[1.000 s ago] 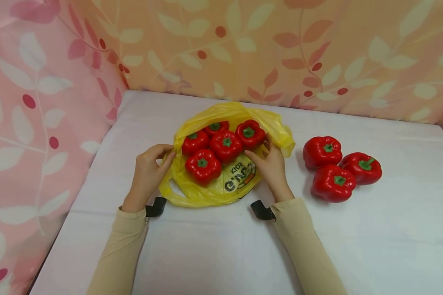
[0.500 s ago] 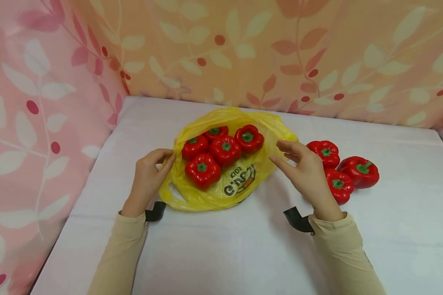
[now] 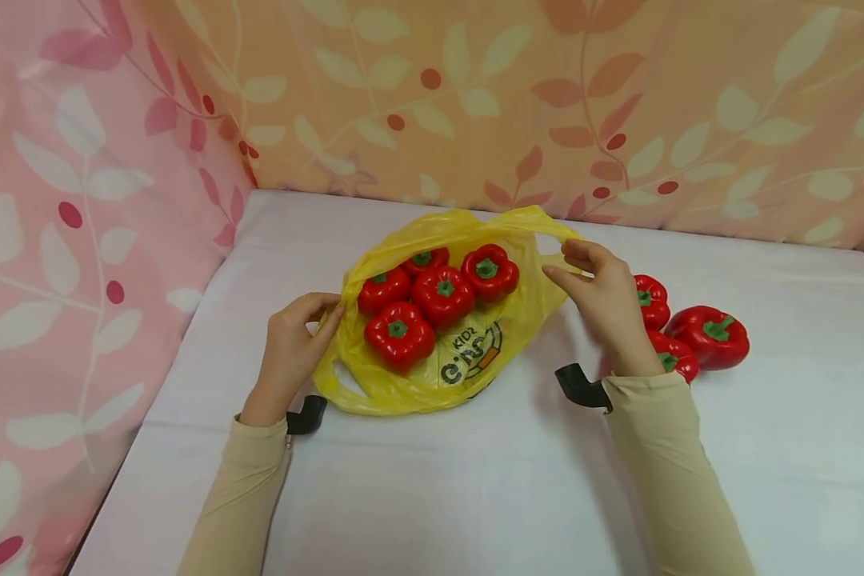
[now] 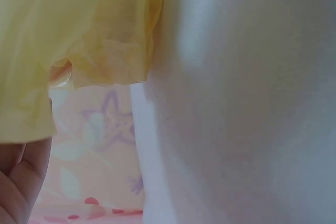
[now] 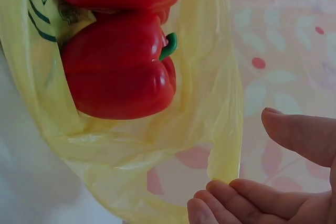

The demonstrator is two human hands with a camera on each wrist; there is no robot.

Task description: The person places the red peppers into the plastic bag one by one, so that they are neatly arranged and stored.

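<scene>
A yellow plastic bag (image 3: 392,394) lies with its mouth spread on the table, several red bell peppers (image 3: 400,332) inside it. At the bag's left edge, my left hand (image 3: 290,352) pinches the plastic between thumb and fingers. My right hand (image 3: 608,308) is at the bag's right handle (image 3: 563,268). The right wrist view shows fingertips (image 5: 219,188) touching the edge of that handle, while the thumb (image 5: 302,135) stands well apart from them. A bell pepper (image 5: 123,74) with a green stem lies in the bag beyond those fingers.
Three more red bell peppers lie together right of the bag; one pepper (image 3: 708,337) shows whole, and my right hand and wrist partly cover the others. Flowered cloth (image 3: 432,120) hangs behind the white table (image 3: 418,496) and on its left. Black wrist mounts (image 3: 579,386) jut inward.
My right hand has left the pepper in the bag, moved right, then up to the bag's right handle, which is now raised and spread. The left hand keeps its place.
</scene>
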